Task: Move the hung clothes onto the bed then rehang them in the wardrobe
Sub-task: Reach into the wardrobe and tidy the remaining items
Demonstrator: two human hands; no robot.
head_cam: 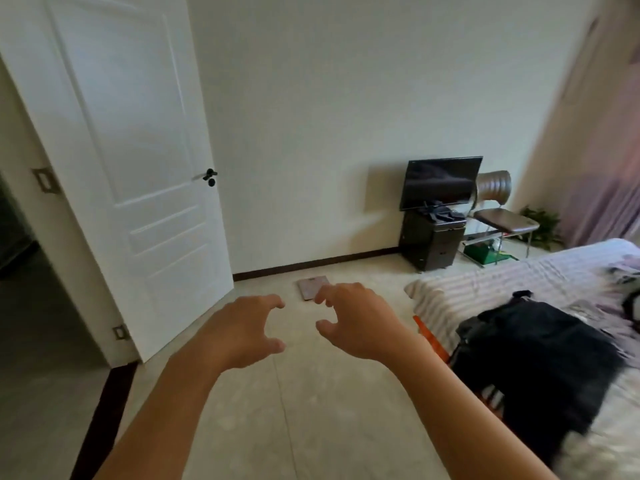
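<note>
Your left hand (247,332): fingers loosely curled, spread, holding nothing, touching nothing. Your right hand (358,318): the same, clawed loose and empty, near the left one. Both hover over the floor (311,410). Dark clothes (540,348): lying on the striped bed (502,275), near right.

Head view looks down past both arms.

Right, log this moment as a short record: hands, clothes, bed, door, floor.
left hand: empty, fingers loosely curled, over the floor
right hand: empty, fingers loosely curled
clothes: dark pile on the bed
bed: at right, striped cover
door: white, open
floor: flat scale near the wall
</note>
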